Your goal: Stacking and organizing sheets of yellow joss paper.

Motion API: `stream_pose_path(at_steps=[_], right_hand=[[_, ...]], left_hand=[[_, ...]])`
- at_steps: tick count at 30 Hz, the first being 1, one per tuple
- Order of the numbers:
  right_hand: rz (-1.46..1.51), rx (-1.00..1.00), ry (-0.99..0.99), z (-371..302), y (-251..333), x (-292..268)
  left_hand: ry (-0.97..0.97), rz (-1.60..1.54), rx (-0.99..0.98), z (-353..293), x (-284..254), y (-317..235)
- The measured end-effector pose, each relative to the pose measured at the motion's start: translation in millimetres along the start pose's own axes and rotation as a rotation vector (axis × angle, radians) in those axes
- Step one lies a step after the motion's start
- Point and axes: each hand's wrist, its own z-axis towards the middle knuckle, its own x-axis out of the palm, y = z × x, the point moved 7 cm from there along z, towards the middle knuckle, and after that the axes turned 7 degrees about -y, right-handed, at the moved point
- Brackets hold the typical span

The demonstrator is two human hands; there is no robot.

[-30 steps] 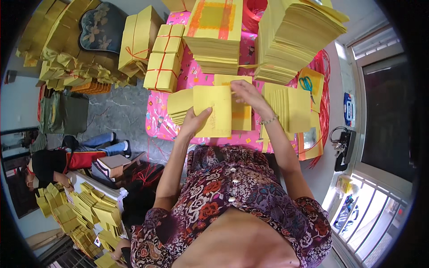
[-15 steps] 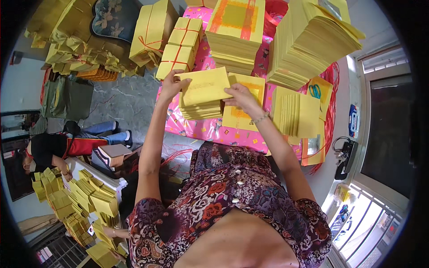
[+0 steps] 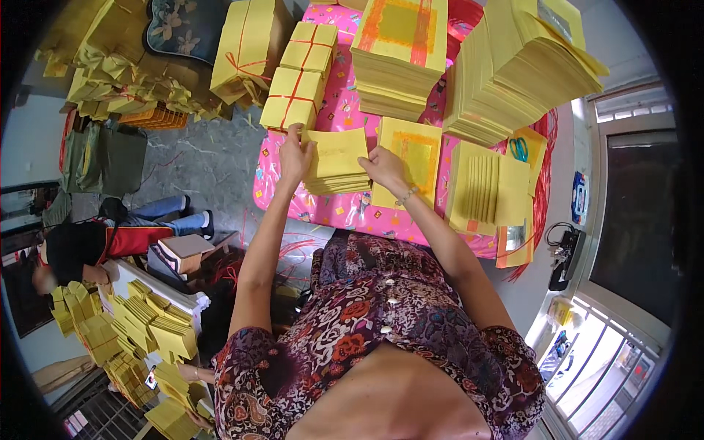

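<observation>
A stack of folded yellow paper (image 3: 336,155) lies in front of me on a table with a pink patterned cover (image 3: 312,209). At its left side my left hand (image 3: 295,160) grips the edge, thumb by the top packet. My right hand (image 3: 385,169) is closed at the right edge, thumb and fingers against the folded paper. Undersides of the fingers are partly hidden. Just right of the stack lies a flat yellow sheet with a gold square (image 3: 416,158). Behind my left hand sit yellow bundles tied with red string (image 3: 293,95).
Tall stacks of yellow paper (image 3: 392,81) (image 3: 506,88) rise at the back. Fanned folded packets (image 3: 484,183), teal-handled scissors (image 3: 518,149) and red strings (image 3: 544,198) are at the right. Lower left, another person (image 3: 81,249) is near a table heaped with yellow packets (image 3: 154,323).
The folded yellow paper that was held raised and tilted now rests level on the stack. My right hand has moved slightly left and down; my left hand has come down along the stack's side.
</observation>
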Motion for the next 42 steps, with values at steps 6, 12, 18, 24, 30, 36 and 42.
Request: stream_pose_path(at_steps=[6,12,18,24,30,36,42], right_hand=[[-0.249,-0.103,0.009,-11.6,19.2,-3.1],[-0.407,-0.17,-0.076,-17.3,9.8,7.2],[-0.383,-0.173,-0.032,-19.1,12.5,6.7],[-0.364,-0.155,-0.032,-17.8,7.0,8.0],[-0.348,-0.102,-0.069,-15.7,-2.4,8.4],[-0.306,-0.148,-0.074,-13.8,-6.7,12.1],[-0.295,-0.128,-0.062,-11.2,-8.9,11.1]], left_hand=[[-0.001,0.061,-0.024,-15.1,6.6,2.1],[-0.243,0.052,0.136,-38.5,-2.6,6.1],[0.231,-0.129,-0.587,-69.4,44.2,95.9],[0.638,-0.388,-0.846,-74.1,66.1,96.2],[0.628,-0.519,-0.916,-79.1,71.6,92.4],[0.677,-0.495,-0.9,-79.2,74.4,98.6],[0.5,-0.583,-0.968,-81.9,76.0,99.7]])
